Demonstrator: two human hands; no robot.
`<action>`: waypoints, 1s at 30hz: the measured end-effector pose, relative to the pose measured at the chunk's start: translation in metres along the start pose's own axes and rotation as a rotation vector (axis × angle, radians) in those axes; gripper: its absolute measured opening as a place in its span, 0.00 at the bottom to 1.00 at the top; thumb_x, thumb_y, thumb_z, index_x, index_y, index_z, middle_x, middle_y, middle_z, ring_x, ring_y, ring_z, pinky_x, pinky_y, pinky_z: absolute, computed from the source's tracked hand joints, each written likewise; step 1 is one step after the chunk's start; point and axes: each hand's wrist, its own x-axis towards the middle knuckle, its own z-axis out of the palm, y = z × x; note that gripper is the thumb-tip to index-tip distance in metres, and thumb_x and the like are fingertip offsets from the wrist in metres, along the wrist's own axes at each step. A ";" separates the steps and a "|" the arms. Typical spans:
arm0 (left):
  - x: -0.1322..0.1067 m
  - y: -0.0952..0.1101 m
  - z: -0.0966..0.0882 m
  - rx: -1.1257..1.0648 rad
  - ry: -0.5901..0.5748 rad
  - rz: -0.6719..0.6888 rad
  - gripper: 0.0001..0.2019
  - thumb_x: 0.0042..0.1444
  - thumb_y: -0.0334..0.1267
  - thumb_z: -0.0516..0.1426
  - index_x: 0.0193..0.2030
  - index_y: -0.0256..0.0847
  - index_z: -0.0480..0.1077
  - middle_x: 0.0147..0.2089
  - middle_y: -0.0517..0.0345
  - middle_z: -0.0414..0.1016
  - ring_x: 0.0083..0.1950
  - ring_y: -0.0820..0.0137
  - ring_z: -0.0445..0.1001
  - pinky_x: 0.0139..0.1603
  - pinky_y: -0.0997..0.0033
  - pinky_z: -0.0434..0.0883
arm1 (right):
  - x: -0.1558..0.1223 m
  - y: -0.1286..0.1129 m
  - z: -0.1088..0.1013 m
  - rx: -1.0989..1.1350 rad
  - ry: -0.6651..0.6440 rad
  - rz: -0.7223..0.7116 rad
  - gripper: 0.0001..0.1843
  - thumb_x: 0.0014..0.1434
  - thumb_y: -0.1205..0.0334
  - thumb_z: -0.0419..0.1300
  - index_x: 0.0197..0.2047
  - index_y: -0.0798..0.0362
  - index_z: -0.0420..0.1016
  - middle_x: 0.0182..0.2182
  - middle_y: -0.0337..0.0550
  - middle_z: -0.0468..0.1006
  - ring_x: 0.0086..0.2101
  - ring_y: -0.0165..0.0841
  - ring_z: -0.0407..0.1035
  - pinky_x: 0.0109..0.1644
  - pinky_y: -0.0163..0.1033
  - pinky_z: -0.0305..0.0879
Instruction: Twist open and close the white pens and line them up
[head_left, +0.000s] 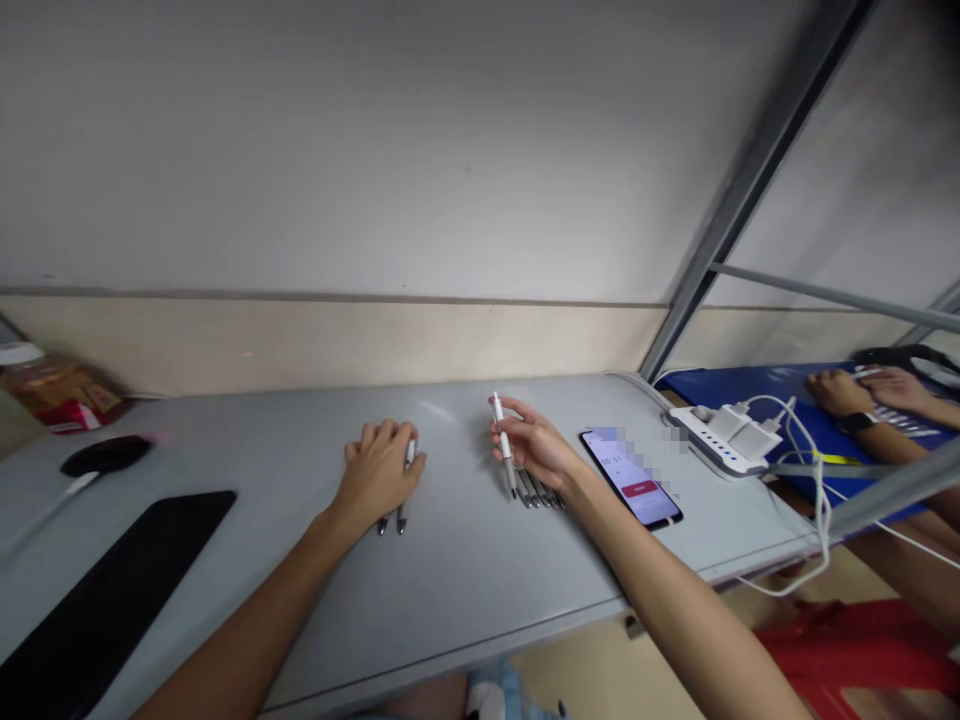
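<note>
A white and grey pen (505, 450) is pinched between the fingers of my right hand (541, 447), its dark tip pointing down toward me. Several grey pens (536, 490) lie side by side on the desk (465, 570), partly hidden beneath that hand. My left hand (380, 468) rests on the desk with curled fingers, its thumb and index finger closed on a white pen (410, 453). Two dark pen tips (392, 525) poke out below the left palm; the rest of those pens is mostly covered.
Right of my hands lies a lit phone (634, 480), then a power strip (720, 440) with chargers and white cables. A black mat (120, 590), a dark oval object (105, 456) and a jar (60, 390) are at left. Another person's hands (877, 395) work over a blue surface.
</note>
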 end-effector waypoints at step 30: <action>-0.003 0.005 -0.007 -0.029 -0.017 0.030 0.14 0.59 0.44 0.47 0.44 0.41 0.68 0.49 0.47 0.68 0.52 0.54 0.62 0.44 0.57 0.60 | 0.000 0.016 -0.005 -1.605 0.280 -0.128 0.23 0.47 0.59 0.70 0.48 0.45 0.74 0.47 0.45 0.68 0.48 0.42 0.57 0.48 0.44 0.48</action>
